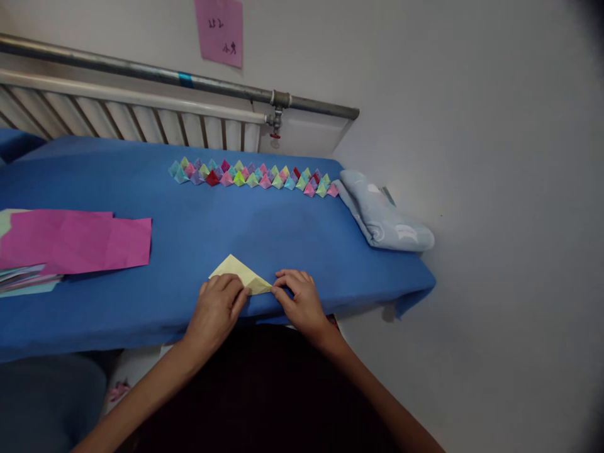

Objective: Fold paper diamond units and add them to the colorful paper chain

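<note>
We have the yellow paper, partly folded, on the blue cloth near its front edge, between our 2 hands. Our left hand, at the paper's 7 o'clock, is mostly curled, holding its near edge with fingers and thumb. Our right hand, at 4 o'clock, pinches the pointed tip, thumb and forefinger nearly together. From the paper, we see folded pieces at 12, a blanket at 2 and pink sheets at 9.
</note>
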A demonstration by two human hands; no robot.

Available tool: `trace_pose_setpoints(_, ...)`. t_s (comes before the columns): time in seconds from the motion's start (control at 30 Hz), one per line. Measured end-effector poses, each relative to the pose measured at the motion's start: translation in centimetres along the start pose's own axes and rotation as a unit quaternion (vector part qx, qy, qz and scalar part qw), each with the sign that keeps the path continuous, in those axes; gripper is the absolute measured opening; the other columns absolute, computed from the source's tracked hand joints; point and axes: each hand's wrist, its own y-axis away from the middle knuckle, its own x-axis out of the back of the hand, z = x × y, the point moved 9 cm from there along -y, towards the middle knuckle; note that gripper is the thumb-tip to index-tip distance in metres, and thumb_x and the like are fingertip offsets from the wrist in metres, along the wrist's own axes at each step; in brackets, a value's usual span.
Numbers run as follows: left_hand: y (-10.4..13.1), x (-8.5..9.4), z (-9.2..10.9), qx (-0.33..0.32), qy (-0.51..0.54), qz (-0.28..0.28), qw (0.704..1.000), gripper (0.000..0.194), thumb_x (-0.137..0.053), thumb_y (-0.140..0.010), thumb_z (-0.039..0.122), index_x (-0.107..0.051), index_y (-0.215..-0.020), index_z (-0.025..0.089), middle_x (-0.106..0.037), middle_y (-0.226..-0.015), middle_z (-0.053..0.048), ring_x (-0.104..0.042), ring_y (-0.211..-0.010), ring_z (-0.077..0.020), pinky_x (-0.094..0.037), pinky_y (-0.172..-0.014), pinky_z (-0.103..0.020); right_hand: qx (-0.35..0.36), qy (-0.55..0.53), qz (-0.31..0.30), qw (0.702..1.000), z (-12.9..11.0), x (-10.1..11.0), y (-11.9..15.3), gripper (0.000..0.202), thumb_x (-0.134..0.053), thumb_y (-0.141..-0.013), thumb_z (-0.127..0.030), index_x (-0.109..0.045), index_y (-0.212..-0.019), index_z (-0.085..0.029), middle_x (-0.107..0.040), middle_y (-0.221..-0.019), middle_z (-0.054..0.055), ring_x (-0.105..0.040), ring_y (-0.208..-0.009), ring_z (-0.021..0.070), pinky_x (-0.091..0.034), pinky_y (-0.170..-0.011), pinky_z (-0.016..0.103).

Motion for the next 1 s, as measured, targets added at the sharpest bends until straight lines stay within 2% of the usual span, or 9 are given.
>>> trace_pose_setpoints(0.3, -0.2, -0.2, -0.4, 0.018, 0.005, 0.003, 1.0, 0.023, -0.047, -0.094, 0.029, -0.06, -0.08, 0.018, -0.065, -0.093, -0.009, -0.057, -0.089, -0.0245, -0.044, -0.08, -0.04, -0.035, 0.031, 0.012, 0.999, 0.3, -0.3, -0.3, 0.015, -0.065, -0.084, -0.023, -0.063, -0.069, -0.021, -0.069, -0.105, 0.004, -0.058, -0.099, 0.0212, -0.036, -0.088, 0.038)
trace_pose_setpoints(0.77, -0.3, -0.3, -1.2, 0.015, -0.001, 0.014, 1.0, 0.02, -0.053, -0.091, 0.027, -0.059, -0.075, 0.017, -0.063, -0.09, -0.009, -0.058, -0.087, -0.0237, -0.046, -0.081, -0.042, -0.034, 0.032, 0.02, 0.999, 0.4, -0.1, -0.4, 0.018, -0.065, -0.083, -0.022, -0.06, -0.066, -0.02, -0.068, -0.107, 0.004, -0.057, -0.1, 0.0217, -0.035, -0.087, 0.037)
trace_pose_setpoints(1.0, 0.0, 0.0, -2.3, 0.04, 0.005, 0.02, 0.999, 0.02, -0.058, -0.087, 0.027, -0.057, -0.068, 0.019, -0.064, -0.091, -0.008, -0.058, -0.088, -0.0244, -0.046, -0.079, -0.042, -0.051, 0.041, -0.004, 0.998, 0.8, -0.1, -0.7, 0.015, -0.068, -0.08, -0.022, -0.062, -0.067, -0.021, -0.067, -0.111, 0.003, -0.055, -0.106, 0.0234, -0.034, -0.088, 0.039)
